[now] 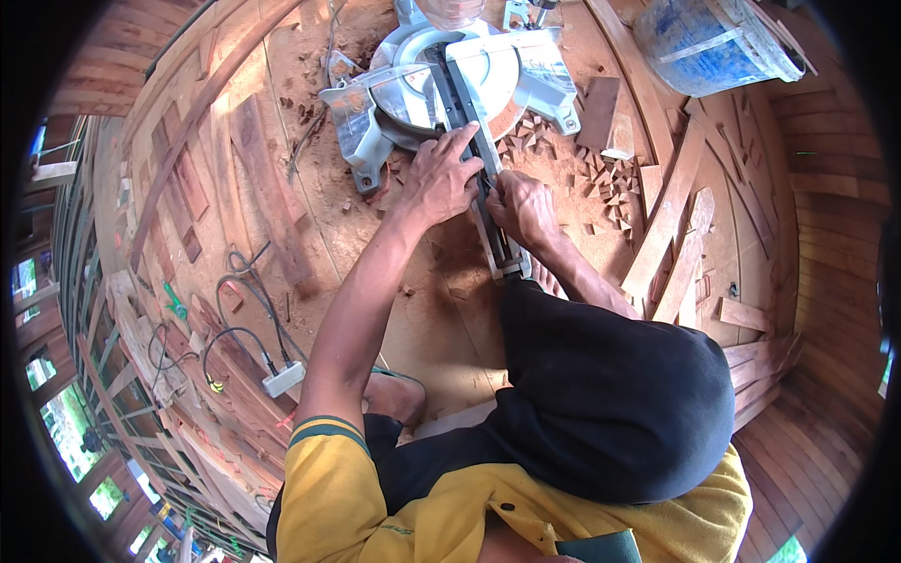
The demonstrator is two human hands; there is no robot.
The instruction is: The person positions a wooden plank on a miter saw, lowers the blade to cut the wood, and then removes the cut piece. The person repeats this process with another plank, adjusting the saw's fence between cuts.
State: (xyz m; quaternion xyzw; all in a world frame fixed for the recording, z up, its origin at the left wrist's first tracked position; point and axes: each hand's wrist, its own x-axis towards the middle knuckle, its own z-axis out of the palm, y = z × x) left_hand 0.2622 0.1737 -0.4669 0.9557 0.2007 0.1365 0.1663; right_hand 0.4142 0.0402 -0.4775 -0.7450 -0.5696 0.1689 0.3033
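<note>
A long grey-and-black metal bar (486, 159) runs from the round base of a mitre saw (385, 94) toward my knee. My left hand (439, 178) is on the bar's left side, its index finger reaching along the top and the other fingers bent against the edge. On the opposite side, a little nearer to me, my right hand (527, 211) is closed around the bar, its thumb near the top edge. Whether a small piece sits under the fingers cannot be made out. The bar's near end lies beside my raised, dark-trousered knee (619, 403).
Small wood offcuts (605, 192) and sawdust lie right of the saw. A blue-stained bucket (713, 47) stands at the far right. Planks (671, 216) lie on both sides. To the left are a white power strip (283, 378) and loose cables (249, 281).
</note>
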